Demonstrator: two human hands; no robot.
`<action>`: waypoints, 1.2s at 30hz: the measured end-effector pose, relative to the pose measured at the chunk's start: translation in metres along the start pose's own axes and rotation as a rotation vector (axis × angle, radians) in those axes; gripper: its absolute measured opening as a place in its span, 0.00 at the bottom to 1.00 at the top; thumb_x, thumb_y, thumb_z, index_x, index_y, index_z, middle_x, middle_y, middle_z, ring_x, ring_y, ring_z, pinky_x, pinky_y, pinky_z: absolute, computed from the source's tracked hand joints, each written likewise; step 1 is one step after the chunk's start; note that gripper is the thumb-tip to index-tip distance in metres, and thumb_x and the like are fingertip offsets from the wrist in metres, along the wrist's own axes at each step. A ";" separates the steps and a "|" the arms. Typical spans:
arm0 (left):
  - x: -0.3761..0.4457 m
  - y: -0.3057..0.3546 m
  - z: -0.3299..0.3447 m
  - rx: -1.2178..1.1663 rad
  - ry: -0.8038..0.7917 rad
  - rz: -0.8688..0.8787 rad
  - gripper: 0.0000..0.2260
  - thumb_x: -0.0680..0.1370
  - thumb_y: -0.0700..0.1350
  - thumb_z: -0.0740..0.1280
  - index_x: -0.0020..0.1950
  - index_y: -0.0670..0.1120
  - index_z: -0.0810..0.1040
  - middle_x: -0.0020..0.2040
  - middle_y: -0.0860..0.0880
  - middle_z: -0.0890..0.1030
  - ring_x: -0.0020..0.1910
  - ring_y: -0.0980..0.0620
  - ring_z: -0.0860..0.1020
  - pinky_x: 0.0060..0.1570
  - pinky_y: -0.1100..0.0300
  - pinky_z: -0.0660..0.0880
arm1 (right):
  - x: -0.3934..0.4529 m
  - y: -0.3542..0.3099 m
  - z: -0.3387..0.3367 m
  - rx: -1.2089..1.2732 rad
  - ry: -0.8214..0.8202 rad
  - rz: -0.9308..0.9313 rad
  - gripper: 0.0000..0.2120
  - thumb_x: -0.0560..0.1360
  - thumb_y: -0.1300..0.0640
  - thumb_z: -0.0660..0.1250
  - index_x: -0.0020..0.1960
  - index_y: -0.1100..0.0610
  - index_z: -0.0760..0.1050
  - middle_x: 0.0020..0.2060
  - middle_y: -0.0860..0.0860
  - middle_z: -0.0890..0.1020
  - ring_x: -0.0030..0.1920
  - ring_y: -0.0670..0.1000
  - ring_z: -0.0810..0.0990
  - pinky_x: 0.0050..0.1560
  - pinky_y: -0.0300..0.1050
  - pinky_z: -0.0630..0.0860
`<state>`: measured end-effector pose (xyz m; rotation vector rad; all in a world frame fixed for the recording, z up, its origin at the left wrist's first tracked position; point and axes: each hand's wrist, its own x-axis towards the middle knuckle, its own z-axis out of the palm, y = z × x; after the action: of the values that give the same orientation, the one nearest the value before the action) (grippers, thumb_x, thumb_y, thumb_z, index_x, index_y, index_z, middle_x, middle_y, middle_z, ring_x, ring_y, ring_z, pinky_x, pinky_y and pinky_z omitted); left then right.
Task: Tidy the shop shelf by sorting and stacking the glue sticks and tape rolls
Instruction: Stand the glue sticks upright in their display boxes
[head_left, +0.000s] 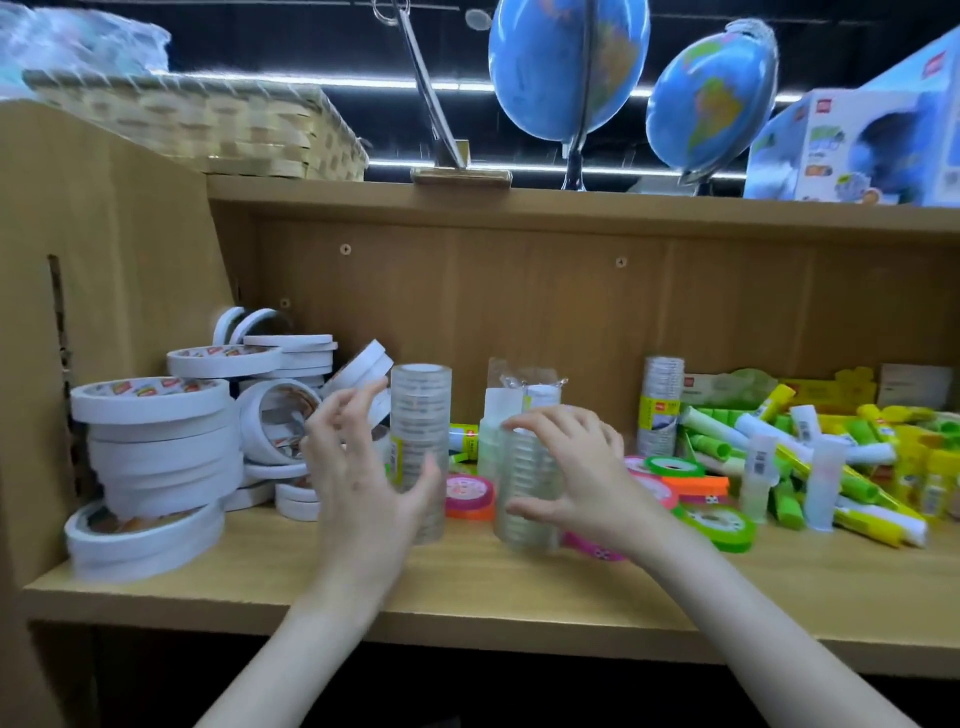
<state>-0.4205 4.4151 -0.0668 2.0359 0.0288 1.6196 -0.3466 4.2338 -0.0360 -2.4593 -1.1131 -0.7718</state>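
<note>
The right hand (576, 467) gripped a clear tape stack (527, 499). The left hand (363, 462) stood spread, holding nothing, beside another clear stack (421, 415) on the shelf (467, 587).

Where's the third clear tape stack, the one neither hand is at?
In the head view, the clear tape stack stands upright on the right, against the shelf's back panel, just left of the glue stick pile.

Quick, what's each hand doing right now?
Left hand: open, fingers spread beside the tall clear tape stack, not gripping it.
Right hand: grips the shorter clear tape stack.
</note>
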 end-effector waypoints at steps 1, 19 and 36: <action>0.001 -0.002 0.001 -0.012 -0.040 -0.013 0.31 0.69 0.48 0.71 0.68 0.55 0.60 0.63 0.43 0.65 0.63 0.51 0.62 0.63 0.56 0.62 | 0.000 0.001 0.000 0.008 -0.019 0.001 0.32 0.67 0.42 0.71 0.68 0.41 0.61 0.65 0.40 0.64 0.67 0.46 0.57 0.67 0.49 0.53; -0.003 0.009 0.002 0.064 0.001 0.085 0.27 0.72 0.45 0.67 0.70 0.43 0.63 0.64 0.42 0.68 0.63 0.49 0.64 0.65 0.60 0.58 | -0.019 0.025 -0.018 0.156 0.017 0.037 0.37 0.65 0.44 0.74 0.69 0.46 0.62 0.66 0.46 0.67 0.67 0.51 0.62 0.69 0.52 0.59; -0.014 0.057 0.058 -0.042 -0.443 0.009 0.30 0.69 0.50 0.73 0.63 0.66 0.60 0.62 0.57 0.62 0.52 0.65 0.67 0.54 0.66 0.63 | 0.049 0.088 -0.019 0.494 -0.274 -0.012 0.20 0.70 0.54 0.72 0.60 0.47 0.73 0.62 0.50 0.71 0.59 0.47 0.70 0.61 0.47 0.71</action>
<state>-0.3890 4.3393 -0.0635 2.3163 -0.1724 1.1316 -0.2587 4.1966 0.0020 -2.1689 -1.2351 -0.1294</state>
